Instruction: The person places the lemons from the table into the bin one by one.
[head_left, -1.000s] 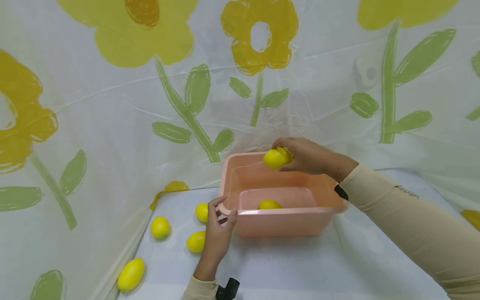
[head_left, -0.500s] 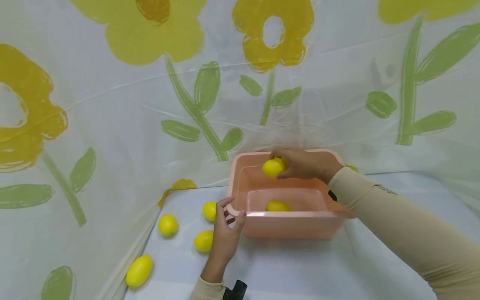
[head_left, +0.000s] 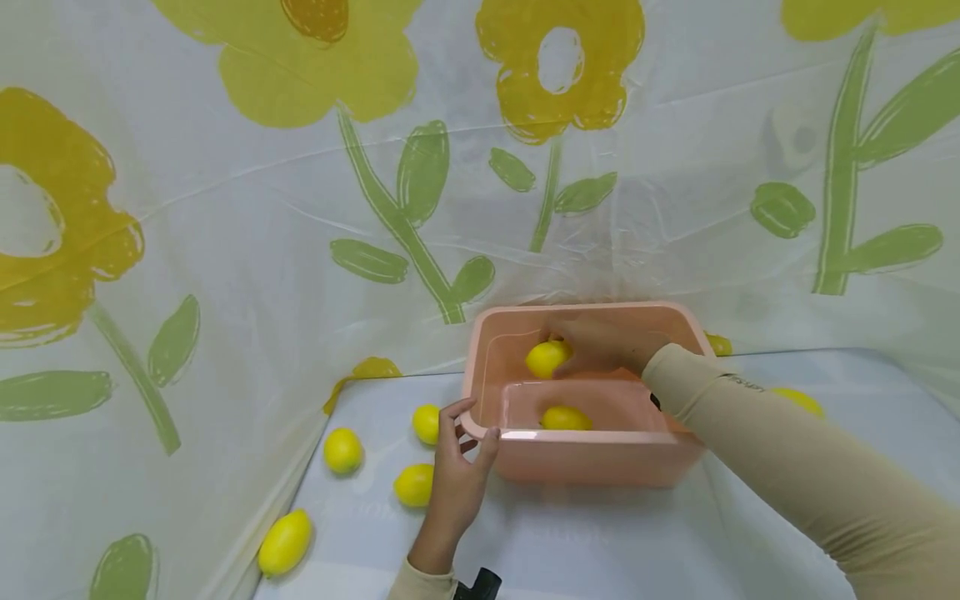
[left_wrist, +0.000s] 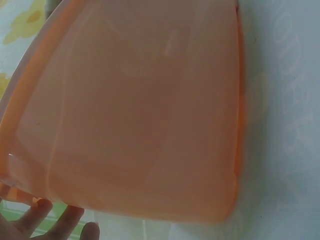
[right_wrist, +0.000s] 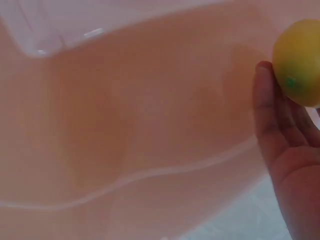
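Lemon [head_left: 546, 358] in the right hand [head_left: 600, 343] has come down from above the rim and is now inside the pink tub [head_left: 585, 457], its fingers curled around it, just above a second lemon [head_left: 565, 417] on the bottom. Left hand [head_left: 459, 479] still pinches the tub's near corner on the bench [head_left: 600, 542], so the release looks close

Over the past second the right hand [head_left: 600, 346] has carried its lemon [head_left: 547, 359] from above the far rim of the pink tub [head_left: 585, 458] down inside it, close above the lemon on the tub floor [head_left: 566, 417]. The head view has swung right, revealing 1 more lemon [head_left: 797, 401] on the table right of the tub.
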